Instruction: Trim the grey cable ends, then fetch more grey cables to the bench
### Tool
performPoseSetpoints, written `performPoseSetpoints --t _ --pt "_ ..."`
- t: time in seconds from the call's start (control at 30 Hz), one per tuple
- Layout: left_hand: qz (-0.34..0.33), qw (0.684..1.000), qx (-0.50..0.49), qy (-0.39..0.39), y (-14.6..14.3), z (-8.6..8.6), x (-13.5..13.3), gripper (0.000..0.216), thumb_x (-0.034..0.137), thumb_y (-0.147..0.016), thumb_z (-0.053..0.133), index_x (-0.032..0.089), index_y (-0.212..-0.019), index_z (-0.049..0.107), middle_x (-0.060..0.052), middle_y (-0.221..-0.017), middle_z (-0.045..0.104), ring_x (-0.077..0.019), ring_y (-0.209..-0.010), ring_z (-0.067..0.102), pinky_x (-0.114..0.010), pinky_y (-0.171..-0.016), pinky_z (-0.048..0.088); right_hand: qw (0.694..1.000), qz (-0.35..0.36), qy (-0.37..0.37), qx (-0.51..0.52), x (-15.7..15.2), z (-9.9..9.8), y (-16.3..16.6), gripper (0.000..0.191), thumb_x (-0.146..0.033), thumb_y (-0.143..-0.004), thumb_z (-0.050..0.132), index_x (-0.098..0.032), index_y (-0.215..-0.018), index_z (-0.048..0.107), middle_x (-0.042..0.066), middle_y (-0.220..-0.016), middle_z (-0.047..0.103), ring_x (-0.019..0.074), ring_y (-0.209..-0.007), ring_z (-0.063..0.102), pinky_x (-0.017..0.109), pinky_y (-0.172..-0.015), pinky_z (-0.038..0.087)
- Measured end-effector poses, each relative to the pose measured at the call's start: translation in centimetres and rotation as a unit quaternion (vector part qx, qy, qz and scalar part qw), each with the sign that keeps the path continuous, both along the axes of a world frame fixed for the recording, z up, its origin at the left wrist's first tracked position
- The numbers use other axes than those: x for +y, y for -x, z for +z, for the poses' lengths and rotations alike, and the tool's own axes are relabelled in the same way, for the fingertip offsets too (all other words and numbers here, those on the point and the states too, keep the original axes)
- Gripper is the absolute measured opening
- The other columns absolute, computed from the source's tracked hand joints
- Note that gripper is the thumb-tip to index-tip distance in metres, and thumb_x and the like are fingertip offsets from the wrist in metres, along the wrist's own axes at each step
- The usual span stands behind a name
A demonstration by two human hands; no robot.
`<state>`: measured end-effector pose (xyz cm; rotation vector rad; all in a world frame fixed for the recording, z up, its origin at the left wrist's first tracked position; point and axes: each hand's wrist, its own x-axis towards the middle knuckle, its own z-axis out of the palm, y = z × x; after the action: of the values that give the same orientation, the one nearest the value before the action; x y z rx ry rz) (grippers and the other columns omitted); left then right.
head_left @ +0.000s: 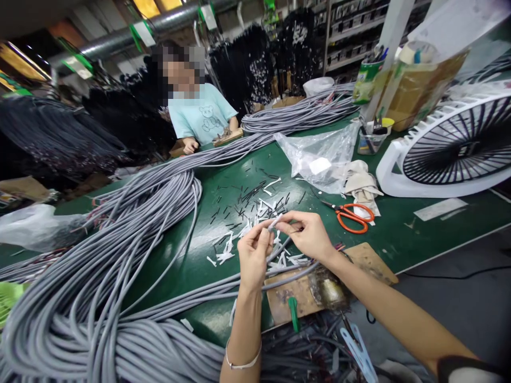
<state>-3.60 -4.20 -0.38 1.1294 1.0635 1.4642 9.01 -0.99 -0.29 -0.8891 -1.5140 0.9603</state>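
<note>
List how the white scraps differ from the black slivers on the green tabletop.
Shape: many white scraps look broader and bent, whereas the black slivers are mostly thin and straight.
Place: the white scraps lie mostly nearer the camera; the black slivers are mostly farther back.
Both are small, numerous and scattered loosely on the green tabletop.

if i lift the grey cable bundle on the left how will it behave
The grey cable bundle will probably feel heavy, since many strands lie piled together. It looks springy rather than limp: its loops hold broad, smooth curves. Single strands may slide loose, as some stray.
</note>
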Motion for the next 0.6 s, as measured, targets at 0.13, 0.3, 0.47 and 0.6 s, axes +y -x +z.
performPoseSetpoints --t 0.13,0.3,0.47,0.6 --pt "-0.062 0.996 -0.063 0.01 0.1 0.4 0.0 0.034 0.037 -0.074 0.063 0.014 -0.099 0.064 0.004 -0.053 0.038 -0.0003 -0.04 0.021 -0.016 -0.038 0.011 0.985 0.106 0.101 0.088 0.5 -0.5 0.6 0.017 -0.029 -0.07 0.062 -0.012 -0.074 0.066 0.003 -0.068 0.064 0.0108 -0.061 0.056 0.021 -0.054 0.045" --pt "-0.103 0.991 -0.067 0.043 0.2 0.7 0.0 0.032 0.038 -0.073 0.064 0.013 -0.093 0.062 0.005 -0.053 0.041 0.0012 -0.036 0.023 -0.015 -0.036 0.012 0.982 0.107 0.115 0.101 0.6 -0.2 -0.1 0.016 -0.026 -0.067 0.065 -0.012 -0.074 0.067 0.003 -0.07 0.065 0.0116 -0.067 0.058 0.023 -0.062 0.046" --pt "-0.114 0.991 -0.01 0.063 0.1 0.6 -0.1 0.028 0.039 -0.075 0.061 0.012 -0.078 0.058 0.004 -0.051 0.045 0.0002 -0.032 0.031 -0.014 -0.033 0.017 0.987 0.066 0.095 0.11 0.4 0.7 -1.4 0.02 -0.031 -0.071 0.064 -0.013 -0.081 0.066 0.003 -0.071 0.064 0.0105 -0.062 0.055 0.021 -0.053 0.042" --pt "-0.116 0.988 0.095 0.032 0.0 0.7 -0.5 0.026 0.037 -0.074 0.062 0.011 -0.075 0.062 0.002 -0.051 0.05 -0.0033 -0.037 0.039 -0.016 -0.036 0.028 0.991 0.079 0.075 0.079 0.6 0.8 -1.4 0.024 -0.037 -0.071 0.063 -0.014 -0.066 0.06 -0.001 -0.058 0.056 0.0076 -0.051 0.046 0.019 -0.045 0.035"
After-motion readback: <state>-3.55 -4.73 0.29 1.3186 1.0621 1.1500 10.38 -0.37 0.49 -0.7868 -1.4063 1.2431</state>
